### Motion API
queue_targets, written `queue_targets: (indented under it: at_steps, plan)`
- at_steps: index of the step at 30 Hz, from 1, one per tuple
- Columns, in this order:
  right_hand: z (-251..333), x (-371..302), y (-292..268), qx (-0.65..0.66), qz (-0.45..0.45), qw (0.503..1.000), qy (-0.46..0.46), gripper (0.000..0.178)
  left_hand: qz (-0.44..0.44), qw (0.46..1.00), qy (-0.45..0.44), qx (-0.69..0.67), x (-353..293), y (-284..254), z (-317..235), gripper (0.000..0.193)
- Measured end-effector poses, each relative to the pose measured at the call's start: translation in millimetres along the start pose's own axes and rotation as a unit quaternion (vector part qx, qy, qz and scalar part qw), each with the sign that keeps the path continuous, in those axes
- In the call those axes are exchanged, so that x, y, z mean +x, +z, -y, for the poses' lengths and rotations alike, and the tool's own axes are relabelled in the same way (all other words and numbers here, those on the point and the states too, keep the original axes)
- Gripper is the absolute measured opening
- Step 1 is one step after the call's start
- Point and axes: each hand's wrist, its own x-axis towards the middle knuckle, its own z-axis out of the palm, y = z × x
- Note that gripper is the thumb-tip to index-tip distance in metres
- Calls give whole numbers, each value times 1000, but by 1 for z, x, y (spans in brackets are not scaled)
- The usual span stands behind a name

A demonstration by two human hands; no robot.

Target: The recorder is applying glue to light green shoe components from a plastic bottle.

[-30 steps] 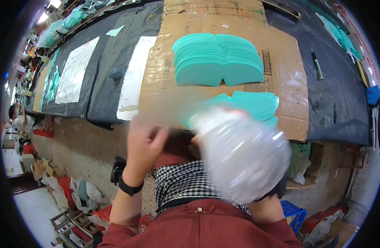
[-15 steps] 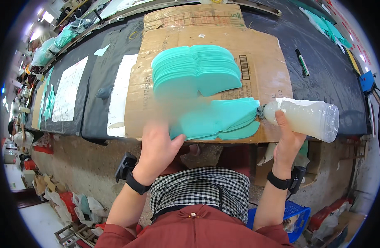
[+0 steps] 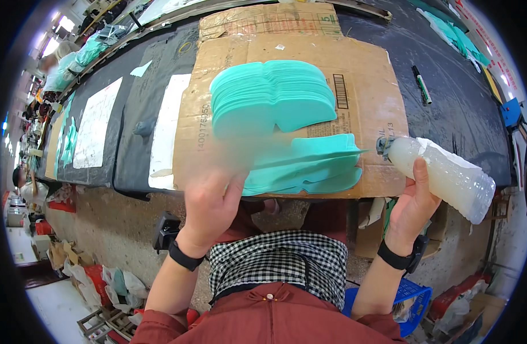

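My right hand (image 3: 413,212) grips a clear plastic bottle (image 3: 447,175) of cloudy whitish contents, tilted with its grey-wrapped neck toward the upper left. That neck is apart from the teal pieces. My left hand (image 3: 209,200) pinches the left end of a teal cut piece (image 3: 315,157), which is raised nearly edge-on; a blur hides most of the fingertips. Beneath it lies a low stack of fanned-out teal pieces (image 3: 332,179). Just beyond, a taller stack of teal curved pieces (image 3: 272,86) rests on flattened cardboard (image 3: 366,69), its lower left part blurred.
A marker pen (image 3: 422,86) lies on the dark-covered table (image 3: 447,109) right of the cardboard. White paper sheets (image 3: 97,123) are to the left. A blue crate (image 3: 415,304) stands on the floor at my right, and bags (image 3: 117,286) sit at the lower left.
The bottle has moved right and toward me, away from the teal pieces, and tilts more. My left hand has shifted slightly left, and one teal piece now stands raised off the low stack.
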Motion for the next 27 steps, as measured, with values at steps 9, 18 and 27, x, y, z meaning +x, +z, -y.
queue_targets:
  at_steps: [9, 18, 27]
  plan:
    - [-7, -5, 44, -39, 114, 993, -15, 58, 55, 961, -244, -115, -14, 3, 15, 20]
    - [-24, 12, 67, -126, 241, 961, 58, 45, -1, 988, -146, -43, -14, 12, 28, 24]
    - [-32, -9, 58, -189, 162, 969, -15, 35, -29, 996, -84, -31, -15, 11, 29, 22]
